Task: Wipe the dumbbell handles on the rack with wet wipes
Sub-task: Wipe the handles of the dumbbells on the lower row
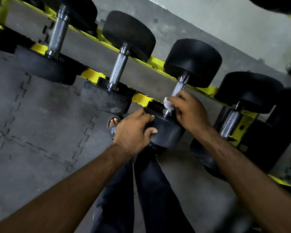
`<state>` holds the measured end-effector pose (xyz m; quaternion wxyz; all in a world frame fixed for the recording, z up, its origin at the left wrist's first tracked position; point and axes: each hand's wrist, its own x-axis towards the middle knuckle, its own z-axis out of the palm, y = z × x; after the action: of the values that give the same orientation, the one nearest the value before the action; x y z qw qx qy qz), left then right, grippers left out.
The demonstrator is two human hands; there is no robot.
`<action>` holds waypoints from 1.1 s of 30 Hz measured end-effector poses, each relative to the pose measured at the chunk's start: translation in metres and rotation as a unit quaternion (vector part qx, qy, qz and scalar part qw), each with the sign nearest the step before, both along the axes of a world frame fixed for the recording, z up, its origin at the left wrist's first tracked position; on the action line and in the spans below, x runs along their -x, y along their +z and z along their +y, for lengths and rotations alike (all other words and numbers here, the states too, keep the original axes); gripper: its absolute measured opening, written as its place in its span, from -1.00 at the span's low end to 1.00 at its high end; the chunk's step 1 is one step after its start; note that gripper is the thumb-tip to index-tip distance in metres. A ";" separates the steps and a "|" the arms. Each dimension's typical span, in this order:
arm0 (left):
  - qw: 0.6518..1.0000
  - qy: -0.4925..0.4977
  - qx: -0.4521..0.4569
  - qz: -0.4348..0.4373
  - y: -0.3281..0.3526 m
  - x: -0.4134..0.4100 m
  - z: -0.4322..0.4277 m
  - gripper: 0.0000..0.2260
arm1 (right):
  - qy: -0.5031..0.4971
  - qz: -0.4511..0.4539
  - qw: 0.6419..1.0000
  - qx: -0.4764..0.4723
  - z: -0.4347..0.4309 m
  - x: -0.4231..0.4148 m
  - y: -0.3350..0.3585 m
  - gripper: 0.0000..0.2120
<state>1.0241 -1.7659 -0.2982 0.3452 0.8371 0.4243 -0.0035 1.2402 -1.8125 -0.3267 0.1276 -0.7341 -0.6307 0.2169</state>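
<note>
Several black dumbbells with knurled steel handles lie across a yellow rack. My right hand grips a crumpled white wet wipe wrapped round the near end of one dumbbell's handle. My left hand holds the near black weight head of that same dumbbell, fingers curled over its edge. The far head of this dumbbell rests on the rack's rear rail.
Neighbouring dumbbells sit close on both sides, one handle to the left and one to the right. Below are grey interlocking floor mats, my dark trousers and a sandalled foot. A pale wall runs behind the rack.
</note>
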 end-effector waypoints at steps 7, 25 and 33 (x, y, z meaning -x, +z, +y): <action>1.000 0.004 -0.003 0.003 0.000 -0.001 -0.002 -0.69 | 0.110 -0.057 0.988 0.095 0.013 0.000 0.007 -0.89; 1.000 0.013 0.009 0.005 -0.001 -0.002 -0.004 -0.67 | 0.186 -0.192 0.960 0.083 0.045 -0.015 -0.001 -0.90; 1.000 0.017 0.021 0.008 0.000 -0.004 -0.003 -0.67 | 0.252 -0.197 0.916 0.241 0.080 0.016 0.023 -0.85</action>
<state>1.0281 -1.7690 -0.2982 0.3588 0.8224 0.4412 -0.0134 1.2243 -1.7321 -0.3036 -0.2387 -0.5870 -0.7360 0.2382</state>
